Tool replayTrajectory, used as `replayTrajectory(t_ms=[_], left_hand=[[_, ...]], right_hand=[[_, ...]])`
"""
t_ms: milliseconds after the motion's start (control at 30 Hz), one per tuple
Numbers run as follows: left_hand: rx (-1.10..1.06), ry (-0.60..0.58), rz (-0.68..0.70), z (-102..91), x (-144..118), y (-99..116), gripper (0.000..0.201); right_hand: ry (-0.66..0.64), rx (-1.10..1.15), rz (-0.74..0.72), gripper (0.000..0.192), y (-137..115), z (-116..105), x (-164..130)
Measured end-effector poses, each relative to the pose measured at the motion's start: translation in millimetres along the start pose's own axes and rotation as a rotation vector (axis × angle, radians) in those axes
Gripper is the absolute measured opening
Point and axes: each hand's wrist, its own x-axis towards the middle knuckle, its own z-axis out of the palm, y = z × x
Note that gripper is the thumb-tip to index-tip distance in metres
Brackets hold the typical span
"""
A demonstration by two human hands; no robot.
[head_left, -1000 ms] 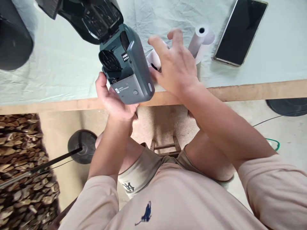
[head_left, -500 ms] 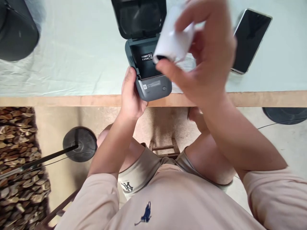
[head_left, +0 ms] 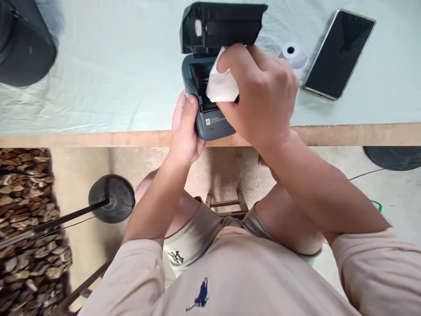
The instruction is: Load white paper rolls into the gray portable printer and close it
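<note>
Loading step: at the near edge of the surface [head_left: 98, 87], the left hand [head_left: 184, 131] is gripping the open printer [head_left: 213, 125] while the right hand [head_left: 263, 101], closed around a paper roll [head_left: 221, 85], is lowering it into the bay; seating it squarely likely comes next

A pale green cloth [head_left: 98, 66] covers the wooden counter [head_left: 82, 140]; below are a beige floor [head_left: 82, 175] and stacked firewood [head_left: 23, 219].
</note>
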Motion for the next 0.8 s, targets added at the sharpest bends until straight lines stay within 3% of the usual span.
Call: replayTrajectory(t_ms=[100, 233, 433, 633, 800], left_hand=[[0.056, -0.117, 0.097, -4.4, 2, -4, 0.022], [0.061, -0.108, 0.09, -8.9, 4, -6, 0.031], [0.041, -0.164, 0.113, -7.7, 6, -2, 0.036], [-0.003, -0.183, 0.056, -8.5, 7, -2, 0.038], [0.035, -0.181, 0.032, -8.3, 7, -2, 0.038]], right_hand=[[0.035, 0.205, -0.051, 0.02, 6, 0, 1], [0.004, 0.577, -0.133, 0.007, 13, -2, 5], [-0.057, 0.948, -0.077, 0.015, 20, 0, 12], [-0.074, 1.002, -0.078, 0.012, 24, 14, 11], [0.058, 0.883, -0.068, 0.008, 23, 19, 11]])
